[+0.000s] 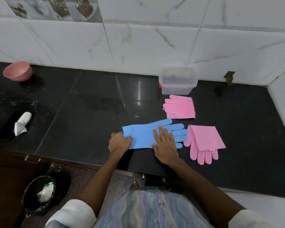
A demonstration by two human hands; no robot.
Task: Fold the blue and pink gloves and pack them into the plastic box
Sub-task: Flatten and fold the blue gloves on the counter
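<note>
A blue glove (143,134) lies flat on the black counter, fingers pointing right. My left hand (119,142) pinches its cuff edge at the left end. My right hand (165,143) presses flat on the glove's palm, fingers spread. One pink glove (179,106) lies folded just in front of the clear plastic box (178,81), which stands open and empty by the wall. A second pink glove (204,142) lies folded to the right of the blue one, fingers toward the counter's front edge.
A pink bowl (18,71) stands at the back left. A black phone (10,125) with a white cloth (22,123) on it lies at the left. A black bin (39,193) sits on the floor below the counter's front edge.
</note>
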